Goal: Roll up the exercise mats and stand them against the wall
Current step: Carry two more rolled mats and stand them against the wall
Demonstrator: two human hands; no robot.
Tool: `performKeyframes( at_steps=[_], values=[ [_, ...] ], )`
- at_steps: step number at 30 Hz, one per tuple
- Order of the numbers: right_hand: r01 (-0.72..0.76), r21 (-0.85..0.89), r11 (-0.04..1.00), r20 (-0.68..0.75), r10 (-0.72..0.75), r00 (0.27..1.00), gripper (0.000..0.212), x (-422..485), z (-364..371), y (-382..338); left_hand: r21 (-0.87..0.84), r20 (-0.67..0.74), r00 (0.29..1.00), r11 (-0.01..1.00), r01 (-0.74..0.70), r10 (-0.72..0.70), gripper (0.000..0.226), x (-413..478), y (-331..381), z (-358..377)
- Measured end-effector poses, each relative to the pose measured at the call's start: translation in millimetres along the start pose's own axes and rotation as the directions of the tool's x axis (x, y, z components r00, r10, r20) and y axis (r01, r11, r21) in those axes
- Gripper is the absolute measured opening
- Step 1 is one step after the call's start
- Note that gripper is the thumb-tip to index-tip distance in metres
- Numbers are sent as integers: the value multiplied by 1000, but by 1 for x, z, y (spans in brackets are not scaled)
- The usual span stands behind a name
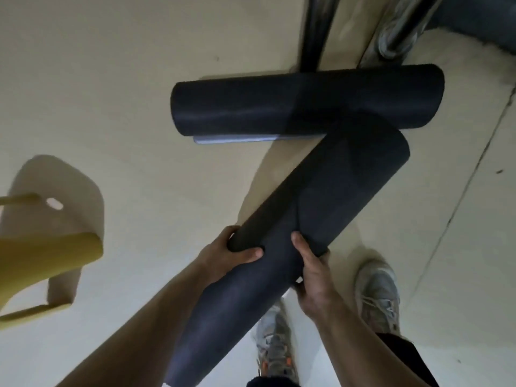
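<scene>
Exercise mats first: two dark, matte foam rolls are in view, so the rolling part looks pretty much done for both. One dark rolled mat [279, 191] is held up off the pale floor [97, 79], running diagonally from the bottom middle of the frame up toward the right. The left hand [231, 254] has its fingers [248, 252] curled over the roll's upper-left edge, and the right hand [312, 277] wraps the opposite side, thumb pressed on top right beside the seam where the loose flap ends. So both hands are clamped onto the same roll, not spread free.

The second dark rolled mat [251, 107] lies sideways on the floor further out, with a lighter grey strip poking out under its near edge. The far end of the held roll overlaps it in the frame; touching or just above it, hard to say.

What's left, as a guess: neither roll is standing upright against a wall, so both need to be stood up.

Hard-to-read stuff: the wall isn't clearly identifiable, just a seam line on the right and some dark posts [315, 32] at the top. A yellow plastic chair [42, 261] is cut off at the left edge. The grey sneakers [377, 291] are partly hidden behind the mat and arms.
</scene>
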State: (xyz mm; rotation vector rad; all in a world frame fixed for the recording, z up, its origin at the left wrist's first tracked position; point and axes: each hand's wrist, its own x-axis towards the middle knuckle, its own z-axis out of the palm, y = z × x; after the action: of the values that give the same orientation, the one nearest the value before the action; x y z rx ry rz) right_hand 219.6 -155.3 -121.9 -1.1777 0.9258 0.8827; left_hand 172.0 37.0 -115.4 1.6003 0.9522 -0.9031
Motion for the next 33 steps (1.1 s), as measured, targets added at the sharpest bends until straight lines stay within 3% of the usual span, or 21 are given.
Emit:
performKeyframes(
  at_steps=[4, 7, 11, 13, 15, 21, 24, 28, 31, 33],
  values=[
    [30, -192, 981, 95, -12, 995, 126, -69, 51, 23, -277, -128, 989, 960, 41, -79, 85, -93, -60, -31],
    [136, -354, 925, 303, -24, 953, 114, -122, 103, 39, -516, -253, 960, 856, -31, -117, 92, -167, -95, -61],
    [320, -542, 777, 529, 20, 848, 103, -202, 170, 71, -750, -368, 909, 641, -163, -199, 91, -268, -137, -101],
    [406, -658, 634, 586, 93, 805, 105, -242, 200, 94, -816, -393, 890, 534, -222, -230, 86, -317, -165, -115],
    [481, -717, 505, 620, 147, 771, 104, -281, 231, 120, -853, -415, 875, 440, -280, -248, 76, -366, -197, -123],
    [587, -719, 372, 692, 306, 654, 73, -401, 320, 220, -859, -497, 823, 286, -424, -274, 79, -490, -305, -153],
    [621, -735, 272, 678, 310, 667, 72, -448, 361, 271, -844, -535, 792, 229, -485, -294, 75, -533, -352, -182],
    [627, -746, 224, 663, 336, 669, 73, -480, 419, 329, -817, -574, 747, 169, -552, -337, 75, -559, -408, -232],
    [645, -731, 223, 677, 363, 641, 53, -484, 471, 364, -800, -592, 720, 161, -577, -361, 71, -558, -437, -280],
    [645, -730, 227, 677, 377, 633, 52, -480, 511, 382, -793, -602, 709, 171, -584, -368, 64, -550, -453, -319]
  ],
)
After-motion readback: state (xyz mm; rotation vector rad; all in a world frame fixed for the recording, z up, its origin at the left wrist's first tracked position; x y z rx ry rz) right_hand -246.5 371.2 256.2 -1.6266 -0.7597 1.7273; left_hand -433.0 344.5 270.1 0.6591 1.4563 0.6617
